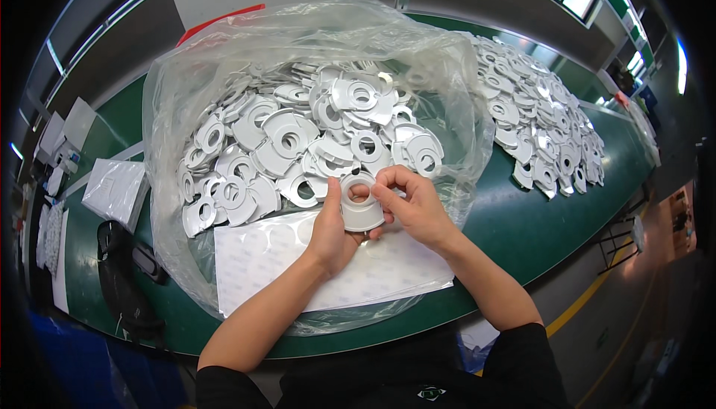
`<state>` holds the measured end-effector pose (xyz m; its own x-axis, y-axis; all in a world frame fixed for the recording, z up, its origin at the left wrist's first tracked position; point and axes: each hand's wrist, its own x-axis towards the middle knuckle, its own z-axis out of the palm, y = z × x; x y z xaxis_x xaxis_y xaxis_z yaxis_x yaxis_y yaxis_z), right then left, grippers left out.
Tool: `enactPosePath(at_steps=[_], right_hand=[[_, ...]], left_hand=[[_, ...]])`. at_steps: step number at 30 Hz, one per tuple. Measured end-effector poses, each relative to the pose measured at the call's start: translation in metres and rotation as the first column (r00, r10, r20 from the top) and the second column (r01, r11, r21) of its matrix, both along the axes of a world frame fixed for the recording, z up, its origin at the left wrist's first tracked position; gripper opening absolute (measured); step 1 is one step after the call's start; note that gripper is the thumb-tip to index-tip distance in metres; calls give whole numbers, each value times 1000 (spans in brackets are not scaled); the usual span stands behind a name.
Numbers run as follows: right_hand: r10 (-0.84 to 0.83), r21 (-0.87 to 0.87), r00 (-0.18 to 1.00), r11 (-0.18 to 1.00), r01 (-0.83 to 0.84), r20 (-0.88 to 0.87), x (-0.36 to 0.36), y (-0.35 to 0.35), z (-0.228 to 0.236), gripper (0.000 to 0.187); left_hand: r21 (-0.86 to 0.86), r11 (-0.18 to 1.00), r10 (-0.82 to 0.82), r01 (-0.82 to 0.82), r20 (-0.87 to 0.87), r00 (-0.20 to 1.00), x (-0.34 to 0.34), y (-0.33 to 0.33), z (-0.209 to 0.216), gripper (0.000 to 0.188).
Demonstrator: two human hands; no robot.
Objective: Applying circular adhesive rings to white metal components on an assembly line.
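A white plastic ring-shaped part [363, 219] with a round hole and a flared lower edge is held up in front of me. My left hand [333, 230] grips it from the left side and beneath, thumb along its edge. My right hand [409, 204] pinches at the ring's right rim; whether a small piece sits between those fingertips is too small to tell. Below both hands lies a white sheet [298, 263] with faint printed marks and round shapes. Just beyond is a heap of similar white parts [287, 140] inside a large clear plastic bag [168, 155].
Another pile of white parts [544, 122] lies on the green table [514, 222] to the right. At the left are a plastic-wrapped white packet [115, 189], a black cloth-like item [119, 275] and a small dark device [149, 262]. A stool frame [615, 248] stands beyond the right edge.
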<state>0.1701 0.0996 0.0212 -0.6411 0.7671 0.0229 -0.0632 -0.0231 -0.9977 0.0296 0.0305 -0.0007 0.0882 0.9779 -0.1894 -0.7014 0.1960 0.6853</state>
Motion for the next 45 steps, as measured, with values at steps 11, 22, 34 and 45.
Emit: enactPosePath(at_steps=[11, 22, 34, 45], right_hand=[[-61, 92, 998, 994, 60, 9, -3, -3, 2, 15], [-268, 662, 962, 731, 166, 54, -1, -1, 1, 18], [-118, 17, 990, 993, 117, 72, 2, 3, 0, 21], [-177, -111, 984, 977, 179, 30, -3, 0, 0, 14]], left_hand=[[-28, 1000, 2, -2, -12, 1000, 1, 0, 3, 56], [-15, 1000, 3, -3, 5, 1000, 0, -1, 1, 56], [35, 999, 19, -17, -69, 997, 5, -2, 2, 64], [81, 996, -7, 24, -209, 978, 10, -4, -5, 71]])
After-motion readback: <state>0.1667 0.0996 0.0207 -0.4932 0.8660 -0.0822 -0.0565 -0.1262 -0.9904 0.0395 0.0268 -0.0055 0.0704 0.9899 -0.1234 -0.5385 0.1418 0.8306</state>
